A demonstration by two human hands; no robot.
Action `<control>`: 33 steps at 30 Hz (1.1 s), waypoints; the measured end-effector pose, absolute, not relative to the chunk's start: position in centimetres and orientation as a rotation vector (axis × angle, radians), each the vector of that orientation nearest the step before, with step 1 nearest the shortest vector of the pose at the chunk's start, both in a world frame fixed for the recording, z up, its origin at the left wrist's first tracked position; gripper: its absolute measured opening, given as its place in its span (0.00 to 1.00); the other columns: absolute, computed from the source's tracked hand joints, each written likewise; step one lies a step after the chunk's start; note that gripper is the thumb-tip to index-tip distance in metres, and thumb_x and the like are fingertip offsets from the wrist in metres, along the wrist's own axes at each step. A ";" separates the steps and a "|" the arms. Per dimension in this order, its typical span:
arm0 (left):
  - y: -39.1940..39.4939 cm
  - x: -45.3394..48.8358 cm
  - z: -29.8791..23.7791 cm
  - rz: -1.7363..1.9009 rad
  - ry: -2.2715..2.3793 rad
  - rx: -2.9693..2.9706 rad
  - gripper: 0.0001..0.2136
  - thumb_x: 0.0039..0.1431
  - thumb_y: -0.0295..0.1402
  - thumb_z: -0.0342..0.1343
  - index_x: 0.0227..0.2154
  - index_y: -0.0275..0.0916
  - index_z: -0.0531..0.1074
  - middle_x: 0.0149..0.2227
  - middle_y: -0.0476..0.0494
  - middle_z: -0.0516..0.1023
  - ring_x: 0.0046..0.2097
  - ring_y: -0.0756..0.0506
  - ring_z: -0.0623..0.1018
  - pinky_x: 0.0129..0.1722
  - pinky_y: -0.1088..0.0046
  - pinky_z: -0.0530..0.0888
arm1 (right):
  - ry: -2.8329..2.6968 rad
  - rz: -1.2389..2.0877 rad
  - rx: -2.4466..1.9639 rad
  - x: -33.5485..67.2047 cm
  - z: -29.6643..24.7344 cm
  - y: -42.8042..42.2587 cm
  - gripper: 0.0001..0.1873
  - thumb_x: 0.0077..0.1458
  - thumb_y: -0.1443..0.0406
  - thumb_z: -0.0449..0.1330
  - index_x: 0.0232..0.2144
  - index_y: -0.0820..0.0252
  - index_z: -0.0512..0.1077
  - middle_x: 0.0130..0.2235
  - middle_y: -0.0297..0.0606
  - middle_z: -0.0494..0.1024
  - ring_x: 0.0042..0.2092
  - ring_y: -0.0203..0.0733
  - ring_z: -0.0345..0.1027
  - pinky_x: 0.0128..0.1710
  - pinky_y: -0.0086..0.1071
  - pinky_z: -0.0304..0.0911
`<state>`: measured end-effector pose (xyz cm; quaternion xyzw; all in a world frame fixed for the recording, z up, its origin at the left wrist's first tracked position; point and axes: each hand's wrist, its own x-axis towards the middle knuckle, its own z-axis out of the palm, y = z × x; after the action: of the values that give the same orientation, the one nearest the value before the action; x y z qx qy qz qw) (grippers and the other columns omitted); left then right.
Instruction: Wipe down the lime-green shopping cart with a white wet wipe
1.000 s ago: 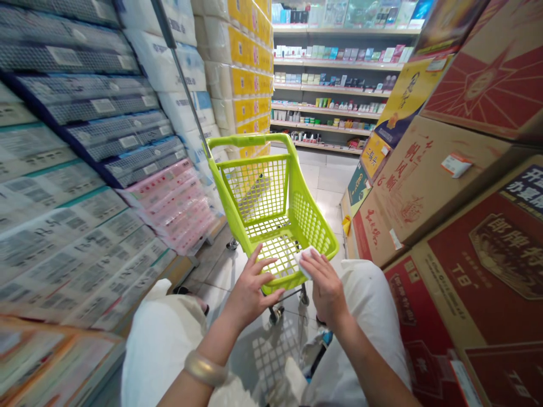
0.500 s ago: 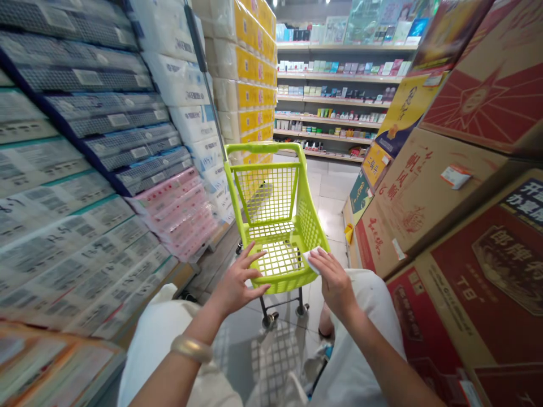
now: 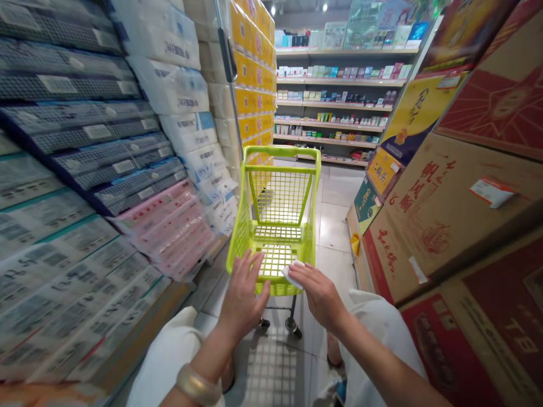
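Observation:
A small lime-green shopping cart [image 3: 278, 195] stands on the tiled aisle floor right in front of me, with nothing in its basket. My left hand [image 3: 245, 294] rests on the near rim of the basket, fingers stretched out flat. My right hand [image 3: 316, 291] presses a white cloth or tissue [image 3: 289, 271] against the same rim, a little to the right. A pale bangle [image 3: 197, 386] sits on my left wrist. My knees in white clothing show at the bottom.
Stacked packs of tissue and paper goods [image 3: 97, 169] line the left side. Large cardboard cartons [image 3: 449, 215] with red print are piled on the right. Shelves of small products [image 3: 339, 90] close the aisle at the far end. Tiled floor [image 3: 335, 215] runs beyond the cart.
The cart has swung round and now stands straight along the aisle. Both hands have stayed on its near rim, the right one sliding the white cloth leftward.

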<state>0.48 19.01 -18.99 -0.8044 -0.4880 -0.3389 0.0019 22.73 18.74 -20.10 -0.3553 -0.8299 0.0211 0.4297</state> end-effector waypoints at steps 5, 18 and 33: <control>19.4 4.5 -21.0 -1.049 -1.492 -2.525 0.37 0.59 0.37 0.53 0.66 0.33 0.44 0.61 0.29 0.66 0.64 0.34 0.64 0.64 0.46 0.60 | -2.041 0.143 -0.830 21.7 -20.5 20.5 0.27 0.61 0.75 0.47 0.59 0.53 0.66 0.54 0.42 0.77 0.59 0.40 0.69 0.59 0.46 0.65; 28.6 2.4 -20.3 -0.980 -1.639 -2.465 0.22 0.47 0.45 0.65 0.42 0.38 0.72 0.46 0.37 0.75 0.52 0.34 0.73 0.62 0.45 0.61 | -2.043 0.012 -0.881 23.5 -19.8 29.8 0.23 0.64 0.75 0.48 0.55 0.53 0.71 0.54 0.41 0.78 0.61 0.41 0.66 0.63 0.45 0.61; 32.1 3.0 -20.2 -1.100 -1.650 -2.653 0.16 0.50 0.41 0.65 0.38 0.39 0.70 0.40 0.40 0.76 0.58 0.33 0.70 0.63 0.41 0.57 | -2.204 0.006 -0.806 21.2 -19.5 32.6 0.22 0.63 0.75 0.47 0.53 0.57 0.72 0.54 0.40 0.77 0.61 0.41 0.65 0.63 0.43 0.60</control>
<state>2.98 32.13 -20.15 -0.7981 -0.4963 -0.3309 -0.0853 21.25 32.63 -19.48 -0.3168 -0.8659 0.0025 0.3872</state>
